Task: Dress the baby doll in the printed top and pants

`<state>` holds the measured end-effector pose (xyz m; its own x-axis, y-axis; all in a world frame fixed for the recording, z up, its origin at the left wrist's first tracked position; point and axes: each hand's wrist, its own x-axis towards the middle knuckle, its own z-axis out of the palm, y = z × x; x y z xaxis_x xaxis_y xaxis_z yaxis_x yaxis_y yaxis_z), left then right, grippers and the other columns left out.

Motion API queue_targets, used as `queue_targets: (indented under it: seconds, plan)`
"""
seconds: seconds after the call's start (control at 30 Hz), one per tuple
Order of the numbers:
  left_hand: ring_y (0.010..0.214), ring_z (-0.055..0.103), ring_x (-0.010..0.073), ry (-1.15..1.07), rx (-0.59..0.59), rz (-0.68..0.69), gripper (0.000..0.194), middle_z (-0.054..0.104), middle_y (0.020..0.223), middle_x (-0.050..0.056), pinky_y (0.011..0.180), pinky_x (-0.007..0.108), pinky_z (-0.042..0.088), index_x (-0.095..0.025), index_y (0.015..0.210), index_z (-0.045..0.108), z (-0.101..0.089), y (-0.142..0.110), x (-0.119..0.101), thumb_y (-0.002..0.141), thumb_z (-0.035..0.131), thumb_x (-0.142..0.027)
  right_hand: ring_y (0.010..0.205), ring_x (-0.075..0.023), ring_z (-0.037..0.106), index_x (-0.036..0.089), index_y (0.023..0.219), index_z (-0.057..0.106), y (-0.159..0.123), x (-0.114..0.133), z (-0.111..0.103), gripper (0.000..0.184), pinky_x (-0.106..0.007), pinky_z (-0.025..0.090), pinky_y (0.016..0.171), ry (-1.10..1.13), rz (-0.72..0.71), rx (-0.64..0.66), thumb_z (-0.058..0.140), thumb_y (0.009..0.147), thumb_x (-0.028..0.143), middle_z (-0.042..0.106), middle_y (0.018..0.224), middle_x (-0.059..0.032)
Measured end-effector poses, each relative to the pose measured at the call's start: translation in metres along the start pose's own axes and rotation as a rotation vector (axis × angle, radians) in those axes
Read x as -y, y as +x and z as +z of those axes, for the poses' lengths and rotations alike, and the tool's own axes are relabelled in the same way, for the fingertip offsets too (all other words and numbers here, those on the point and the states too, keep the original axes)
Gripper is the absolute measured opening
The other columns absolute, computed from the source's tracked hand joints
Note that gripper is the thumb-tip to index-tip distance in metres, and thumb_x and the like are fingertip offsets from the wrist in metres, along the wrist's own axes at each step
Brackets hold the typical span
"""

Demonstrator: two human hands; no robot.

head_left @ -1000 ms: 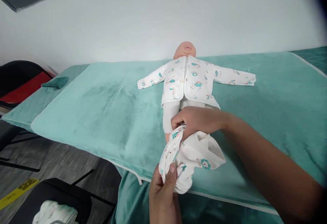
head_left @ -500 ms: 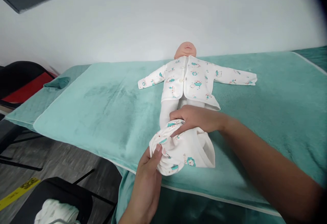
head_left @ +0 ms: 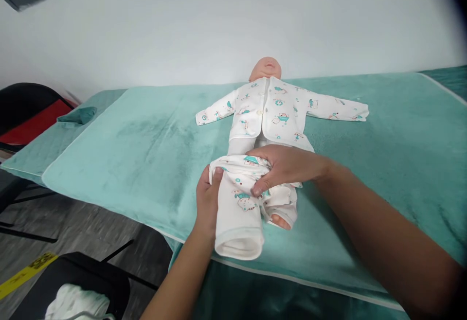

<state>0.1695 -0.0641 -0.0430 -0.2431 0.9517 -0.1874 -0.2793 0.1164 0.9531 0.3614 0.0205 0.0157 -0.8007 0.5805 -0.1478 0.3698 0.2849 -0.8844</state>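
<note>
One pair of teal-printed white trousers (head_left: pixel 239 215)

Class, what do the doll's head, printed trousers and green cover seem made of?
Doll's head: probably smooth plastic or vinyl, faintly shiny.
Printed trousers: likely matte cotton, bunching softly.
Green cover: perhaps velvety plush, showing brushed light and dark patches.

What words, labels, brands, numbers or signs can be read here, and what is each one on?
No text is readable.
Yellow strip at lower left: dark marks and a blocky code-like patch, too blurred to read.
Jacket on the doll and trousers: small printed pictures; any lettering is too small to read.
</note>
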Motion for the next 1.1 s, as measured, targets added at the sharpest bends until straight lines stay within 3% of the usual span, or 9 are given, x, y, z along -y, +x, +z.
queue_targets:
  seconds: [0.13,0.3,0.5,0.67,0.8,0.93,1.03,1.1]
  plan:
    - [0.057,0.052,0.0106,0.099,-0.01,0.135,0.044,0.061,0.065,-0.001,0.054,0.022,0.043,-0.016,0.078,0.063,0.002,0.025,-0.004,0.078,0.068,-0.06,0.078,-0.0176,0.06,0.021,0.096,0.066,0.0,0.002,0.004,0.036,-0.026,0.039,0.065,-0.114,0.009,-0.109,0.075,0.071,0.046,0.07,0.09,0.0008]
    - [0.052,0.037,0.0089,0.238,0.008,0.288,0.056,0.043,0.051,-0.004,0.05,0.023,0.032,-0.018,0.053,0.044,0.011,0.064,-0.015,0.078,0.065,-0.064,0.066,-0.0143,0.054,0.021,0.083,0.061,0.001,0.007,0.012,0.015,-0.027,0.034,0.06,-0.256,-0.003,-0.231,0.064,0.079,0.035,0.066,0.076,0.0018]
    - [0.053,0.029,0.0103,0.303,-0.038,0.363,0.06,0.031,0.05,-0.004,0.051,0.026,0.026,-0.019,0.048,0.033,0.02,0.079,-0.017,0.082,0.064,-0.058,0.06,-0.0131,0.048,0.021,0.072,0.05,0.005,0.007,0.021,0.014,-0.028,0.029,0.058,-0.326,0.021,-0.351,0.055,0.084,0.025,0.06,0.067,0.0002]
    - [0.061,0.039,0.0113,0.332,-0.121,0.397,0.042,0.045,0.062,-0.003,0.058,0.024,0.033,-0.019,0.064,0.05,0.015,0.065,-0.013,0.084,0.065,-0.052,0.063,-0.013,0.049,0.02,0.072,0.048,0.009,0.006,0.023,0.01,-0.027,0.028,0.06,-0.331,0.067,-0.425,0.053,0.08,0.02,0.06,0.07,0.0006]
    - [0.069,0.045,0.0121,0.422,-0.23,0.39,0.033,0.052,0.072,-0.002,0.063,0.023,0.036,-0.019,0.078,0.053,-0.003,0.041,-0.008,0.088,0.061,-0.05,0.068,-0.0132,0.052,0.02,0.073,0.051,0.009,0.006,0.022,0.007,-0.027,0.031,0.062,-0.246,0.044,-0.444,0.054,0.078,0.019,0.063,0.075,0.0011]
    - [0.062,0.037,0.0124,0.59,-0.066,0.193,0.042,0.041,0.062,-0.003,0.056,0.025,0.029,-0.019,0.068,0.046,-0.024,-0.005,-0.009,0.092,0.051,-0.054,0.071,-0.0134,0.052,0.02,0.075,0.054,0.008,0.004,0.021,0.003,-0.026,0.032,0.064,-0.186,0.01,-0.438,0.053,0.078,0.019,0.063,0.077,0.0024]
    - [0.064,0.038,0.0129,0.568,0.092,0.081,0.044,0.043,0.066,-0.001,0.057,0.025,0.031,-0.019,0.068,0.046,-0.028,-0.034,-0.013,0.094,0.046,-0.055,0.071,-0.0132,0.051,0.02,0.076,0.054,0.007,0.002,0.02,0.002,-0.026,0.032,0.064,-0.158,-0.009,-0.441,0.053,0.077,0.019,0.061,0.076,0.0032]
    - [0.064,0.038,0.0129,0.511,0.124,0.049,0.041,0.043,0.067,-0.001,0.058,0.025,0.032,-0.019,0.069,0.047,-0.026,-0.043,-0.013,0.093,0.049,-0.053,0.071,-0.013,0.05,0.02,0.075,0.054,0.008,0.002,0.019,0.002,-0.026,0.032,0.064,-0.148,-0.009,-0.444,0.053,0.076,0.019,0.06,0.075,0.0033]
